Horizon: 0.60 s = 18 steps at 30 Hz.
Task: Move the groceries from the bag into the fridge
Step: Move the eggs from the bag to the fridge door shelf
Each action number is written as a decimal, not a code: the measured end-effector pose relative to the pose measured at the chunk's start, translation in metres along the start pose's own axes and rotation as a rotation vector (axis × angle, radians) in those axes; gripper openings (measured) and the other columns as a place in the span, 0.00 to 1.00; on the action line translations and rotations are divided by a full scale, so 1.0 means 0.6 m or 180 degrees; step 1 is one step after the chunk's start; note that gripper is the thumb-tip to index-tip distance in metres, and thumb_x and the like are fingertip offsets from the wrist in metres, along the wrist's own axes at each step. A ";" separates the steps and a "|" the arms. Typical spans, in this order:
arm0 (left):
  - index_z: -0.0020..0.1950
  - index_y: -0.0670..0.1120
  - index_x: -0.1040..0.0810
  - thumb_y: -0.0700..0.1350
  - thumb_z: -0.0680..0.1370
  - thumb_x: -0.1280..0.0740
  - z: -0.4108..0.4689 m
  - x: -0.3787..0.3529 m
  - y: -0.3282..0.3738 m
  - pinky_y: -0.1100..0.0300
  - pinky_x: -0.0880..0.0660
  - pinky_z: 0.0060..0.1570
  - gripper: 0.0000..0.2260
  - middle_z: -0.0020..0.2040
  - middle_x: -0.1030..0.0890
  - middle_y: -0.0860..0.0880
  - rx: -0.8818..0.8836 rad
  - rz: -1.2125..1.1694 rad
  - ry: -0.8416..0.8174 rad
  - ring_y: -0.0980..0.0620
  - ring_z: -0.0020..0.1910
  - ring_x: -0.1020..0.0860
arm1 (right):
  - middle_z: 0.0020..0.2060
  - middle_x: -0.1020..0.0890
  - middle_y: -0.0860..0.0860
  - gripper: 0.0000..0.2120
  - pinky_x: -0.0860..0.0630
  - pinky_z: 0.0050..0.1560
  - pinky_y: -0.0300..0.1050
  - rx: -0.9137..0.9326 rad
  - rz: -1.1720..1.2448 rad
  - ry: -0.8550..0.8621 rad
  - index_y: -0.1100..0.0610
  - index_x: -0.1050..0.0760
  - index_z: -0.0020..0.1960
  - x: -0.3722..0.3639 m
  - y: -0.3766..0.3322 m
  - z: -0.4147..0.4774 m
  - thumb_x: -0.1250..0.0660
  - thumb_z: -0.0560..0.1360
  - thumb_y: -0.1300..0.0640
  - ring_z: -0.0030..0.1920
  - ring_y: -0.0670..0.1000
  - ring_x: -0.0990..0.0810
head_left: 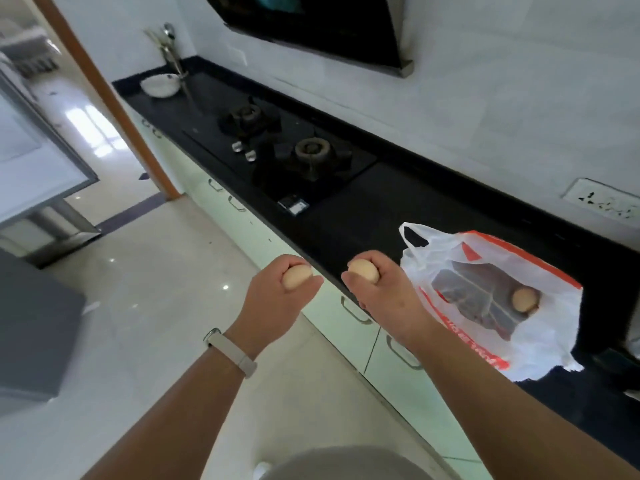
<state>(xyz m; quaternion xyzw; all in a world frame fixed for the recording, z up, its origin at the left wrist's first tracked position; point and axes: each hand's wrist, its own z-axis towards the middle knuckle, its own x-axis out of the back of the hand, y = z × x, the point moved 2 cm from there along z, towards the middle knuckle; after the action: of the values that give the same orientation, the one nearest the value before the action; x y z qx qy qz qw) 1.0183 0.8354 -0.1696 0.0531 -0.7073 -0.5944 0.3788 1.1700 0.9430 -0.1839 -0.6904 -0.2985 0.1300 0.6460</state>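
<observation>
The bag (491, 258) sits at the counter's (363, 209) front edge, one egg (524, 299) inside. The left hand (277, 303) grips a second egg (297, 277), the right hand (388, 296) a third egg (363, 271), over the floor (166, 265)

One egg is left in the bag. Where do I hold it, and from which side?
Probably cup the egg across its rounded sides with fingertips, reaching from above through the open bag; it lies alone near the right wall. Free a hand first: the left hand and right hand are both full.
</observation>
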 end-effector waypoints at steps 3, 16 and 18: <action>0.46 0.54 0.22 0.48 0.74 0.25 0.000 0.080 -0.044 0.68 0.26 0.33 0.06 0.41 0.20 0.55 0.0055 -0.0078 0.0196 0.56 0.36 0.23 | 0.38 0.22 0.48 0.07 0.25 0.34 0.40 0.0026 -0.0024 -0.0163 0.48 0.25 0.48 -0.089 -0.026 0.009 0.28 0.72 0.51 0.35 0.46 0.25; 0.45 0.53 0.22 0.46 0.74 0.25 -0.071 0.442 -0.257 0.69 0.27 0.31 0.07 0.39 0.20 0.55 0.0352 -0.0424 0.1203 0.62 0.33 0.24 | 0.33 0.22 0.49 0.07 0.27 0.32 0.44 0.0119 -0.0217 -0.0869 0.51 0.24 0.45 -0.507 -0.118 0.011 0.29 0.70 0.52 0.29 0.47 0.26; 0.47 0.51 0.22 0.46 0.75 0.25 -0.097 0.490 -0.285 0.70 0.26 0.31 0.06 0.40 0.20 0.54 0.0443 -0.0481 0.1350 0.62 0.33 0.24 | 0.33 0.22 0.51 0.10 0.27 0.35 0.46 0.0036 -0.0128 -0.1048 0.50 0.24 0.44 -0.565 -0.129 0.007 0.29 0.66 0.48 0.30 0.49 0.26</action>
<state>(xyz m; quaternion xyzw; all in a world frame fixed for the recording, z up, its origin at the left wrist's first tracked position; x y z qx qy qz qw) 0.7811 0.5852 -0.1813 0.2556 -0.6453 -0.5464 0.4687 0.8813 0.7487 -0.1794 -0.6500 -0.4135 0.2300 0.5946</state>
